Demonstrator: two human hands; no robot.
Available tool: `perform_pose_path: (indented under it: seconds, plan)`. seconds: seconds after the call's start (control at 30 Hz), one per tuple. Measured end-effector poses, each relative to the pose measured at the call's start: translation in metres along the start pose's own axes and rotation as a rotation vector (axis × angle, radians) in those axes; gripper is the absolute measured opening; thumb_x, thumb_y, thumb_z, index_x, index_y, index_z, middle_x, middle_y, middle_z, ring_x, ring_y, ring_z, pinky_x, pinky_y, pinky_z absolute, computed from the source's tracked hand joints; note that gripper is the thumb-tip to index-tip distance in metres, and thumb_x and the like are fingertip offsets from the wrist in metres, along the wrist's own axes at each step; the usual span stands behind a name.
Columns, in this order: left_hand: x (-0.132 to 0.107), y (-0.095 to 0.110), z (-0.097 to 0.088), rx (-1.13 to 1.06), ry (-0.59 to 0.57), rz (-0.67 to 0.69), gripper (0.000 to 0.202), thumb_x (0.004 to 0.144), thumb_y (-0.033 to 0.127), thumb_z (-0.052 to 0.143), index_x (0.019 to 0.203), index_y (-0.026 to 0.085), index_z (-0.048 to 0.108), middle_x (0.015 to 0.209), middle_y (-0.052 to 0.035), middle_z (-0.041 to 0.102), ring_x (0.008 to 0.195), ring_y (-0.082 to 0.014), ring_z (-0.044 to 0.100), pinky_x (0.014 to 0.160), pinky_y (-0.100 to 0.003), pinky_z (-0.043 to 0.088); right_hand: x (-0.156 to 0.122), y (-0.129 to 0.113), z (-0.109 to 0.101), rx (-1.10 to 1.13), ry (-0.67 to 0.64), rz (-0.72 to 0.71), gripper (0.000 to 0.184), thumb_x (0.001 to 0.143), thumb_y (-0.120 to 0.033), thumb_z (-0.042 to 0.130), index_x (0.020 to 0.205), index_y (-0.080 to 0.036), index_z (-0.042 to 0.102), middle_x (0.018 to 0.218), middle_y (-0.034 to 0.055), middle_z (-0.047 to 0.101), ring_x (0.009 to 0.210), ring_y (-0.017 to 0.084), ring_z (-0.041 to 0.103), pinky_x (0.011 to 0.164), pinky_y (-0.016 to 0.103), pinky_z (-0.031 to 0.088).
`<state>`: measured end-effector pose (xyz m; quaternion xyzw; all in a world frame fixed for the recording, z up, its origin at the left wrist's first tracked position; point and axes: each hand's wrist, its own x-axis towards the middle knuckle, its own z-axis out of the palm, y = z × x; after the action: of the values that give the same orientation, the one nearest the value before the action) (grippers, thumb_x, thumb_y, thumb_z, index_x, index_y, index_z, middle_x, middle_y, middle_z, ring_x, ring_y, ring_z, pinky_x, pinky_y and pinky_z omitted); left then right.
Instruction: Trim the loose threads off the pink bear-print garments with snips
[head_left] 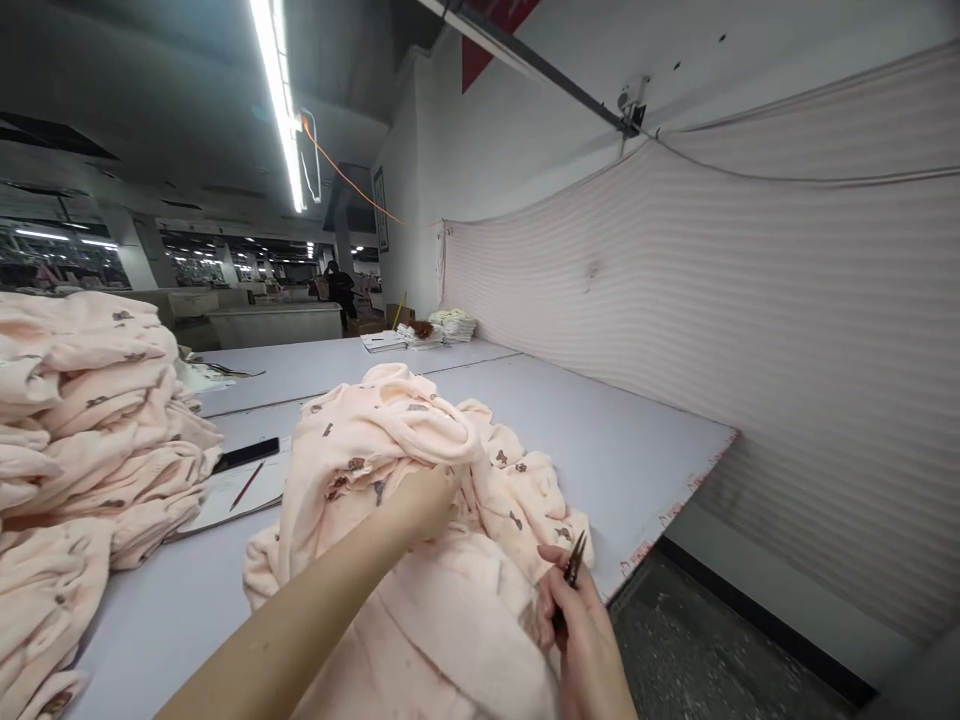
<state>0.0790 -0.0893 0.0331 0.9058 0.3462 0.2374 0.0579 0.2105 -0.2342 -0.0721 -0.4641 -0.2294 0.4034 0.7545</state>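
A pale pink garment (420, 470) with small brown prints lies bunched on the grey table (622, 450) in front of me. My left hand (420, 500) is closed on a fold of this garment near its middle. My right hand (577, 630) is lower right, fingers pinched round small dark thread snips (574, 565) whose tips point up at the garment's right edge.
A tall pile of the same pink garments (82, 430) fills the left. A black phone (246, 454), a red pencil (247, 485) and papers lie between pile and garment. Folded stacks (450, 325) sit far back. A striped fabric curtain (750, 300) hangs right; the table edge drops to dark floor (697, 650).
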Motion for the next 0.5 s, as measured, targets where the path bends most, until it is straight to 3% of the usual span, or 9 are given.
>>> perform_pose_path:
  seconds: [0.1, 0.17, 0.27, 0.33, 0.43, 0.5]
  plan:
    - [-0.018, 0.017, 0.012, -0.024, -0.005, 0.016, 0.015, 0.085, 0.02, 0.042, 0.077, 0.019, 0.055, 0.085, -0.0052, 0.061, 0.078, -0.02, 0.059, 0.072, -0.03, 0.045, -0.007, -0.019, -0.022, -0.277, -0.058, -0.088, 0.047, 0.085, -0.052, 0.053, 0.114, -0.016, 0.055, 0.051, -0.0081, 0.039, 0.049, 0.011, 0.041, 0.051, 0.022, 0.035]
    - [-0.042, 0.028, 0.013, -0.091, -0.006, 0.008, 0.015, 0.088, 0.023, 0.039, 0.089, 0.02, 0.054, 0.098, -0.0083, 0.06, 0.086, -0.0217, 0.059, 0.077, -0.034, 0.047, -0.011, -0.027, -0.031, -0.45, -0.18, -0.082, 0.047, 0.087, -0.052, 0.05, 0.116, -0.015, 0.057, 0.057, -0.0047, 0.05, 0.048, 0.011, 0.042, 0.051, 0.023, 0.035]
    - [-0.076, 0.032, 0.014, -0.226, -0.173, 0.048, 0.028, 0.082, 0.022, 0.051, 0.11, 0.026, 0.053, 0.133, -0.008, 0.049, 0.118, -0.0265, 0.05, 0.098, -0.04, 0.042, -0.016, -0.024, -0.03, -0.559, -0.33, -0.101, 0.044, 0.089, -0.052, 0.046, 0.111, -0.017, 0.061, 0.073, 0.0013, 0.062, 0.056, 0.013, 0.052, 0.058, 0.025, 0.041]
    - [-0.092, 0.027, 0.017, -0.276, -0.252, 0.056, 0.036, 0.082, 0.019, 0.051, 0.115, 0.031, 0.053, 0.146, -0.0041, 0.037, 0.131, -0.0271, 0.039, 0.106, -0.042, 0.035, -0.017, -0.017, -0.023, -0.584, -0.333, -0.141, 0.043, 0.087, -0.052, 0.047, 0.106, -0.016, 0.063, 0.071, 0.002, 0.063, 0.067, 0.017, 0.059, 0.067, 0.027, 0.043]
    - [-0.109, 0.013, 0.02, -0.331, -0.179, 0.029, 0.039, 0.086, 0.016, 0.042, 0.12, 0.032, 0.054, 0.151, -0.0045, 0.032, 0.132, -0.027, 0.037, 0.107, -0.042, 0.033, -0.012, -0.012, -0.011, -0.638, -0.321, -0.119, 0.044, 0.088, -0.051, 0.046, 0.109, -0.015, 0.061, 0.061, 0.0, 0.06, 0.064, 0.018, 0.059, 0.066, 0.027, 0.042]
    - [-0.119, 0.002, 0.015, -0.397, -0.174, 0.006, 0.034, 0.086, 0.018, 0.044, 0.113, 0.03, 0.061, 0.139, -0.0076, 0.049, 0.121, -0.0271, 0.05, 0.101, -0.038, 0.039, -0.004, -0.013, -0.002, -0.685, -0.353, -0.099, 0.04, 0.088, -0.047, 0.047, 0.109, -0.016, 0.061, 0.062, -0.001, 0.06, 0.061, 0.017, 0.058, 0.063, 0.026, 0.041]
